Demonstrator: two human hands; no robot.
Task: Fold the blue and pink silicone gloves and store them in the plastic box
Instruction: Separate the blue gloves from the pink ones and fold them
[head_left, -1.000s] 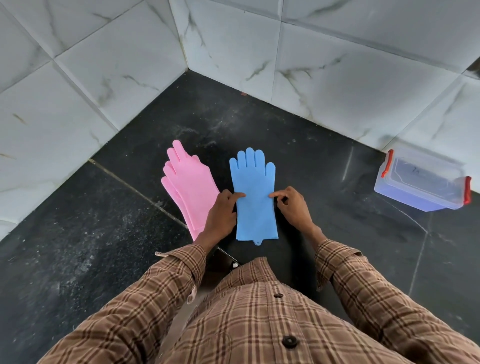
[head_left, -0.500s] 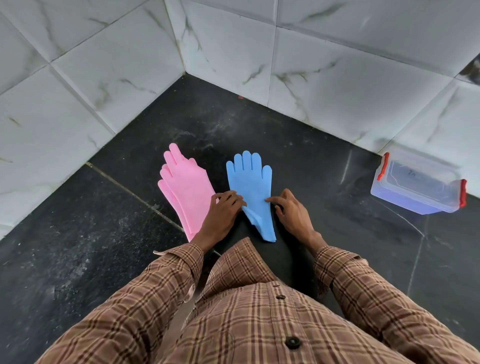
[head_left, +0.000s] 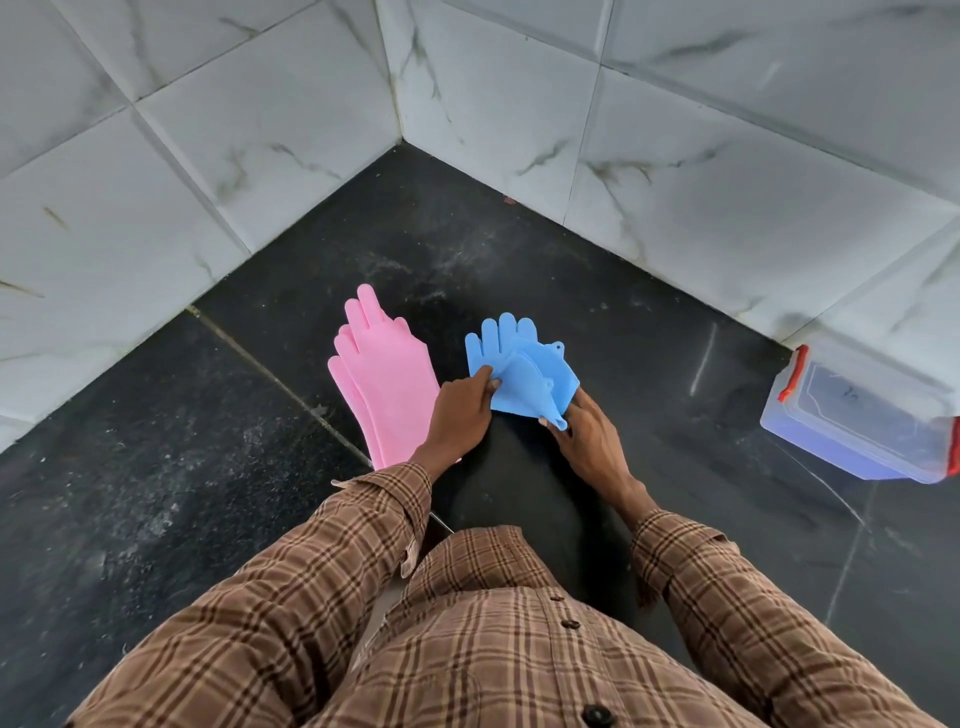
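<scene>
The blue silicone gloves (head_left: 524, 371) lie on the dark floor in front of me, their cuff ends bent up over the palms toward the fingers. My left hand (head_left: 460, 415) pinches the folded left edge. My right hand (head_left: 587, 441) grips the lower right cuff corner with its hanging tab. The pink silicone gloves (head_left: 387, 387) lie flat just to the left, fingers pointing away, their cuff end hidden behind my left wrist. The plastic box (head_left: 857, 421), clear with red latches and its lid on, sits at the right by the wall.
White marble-tiled walls (head_left: 675, 182) meet in a corner ahead. The floor is dark stone (head_left: 156, 467) with a seam running diagonally under the pink gloves. My plaid shirt and sleeves fill the bottom of the view.
The blue gloves lay flat a second ago with both hands pressing their sides. The cuff ends have since been lifted and turned up over the palms.
</scene>
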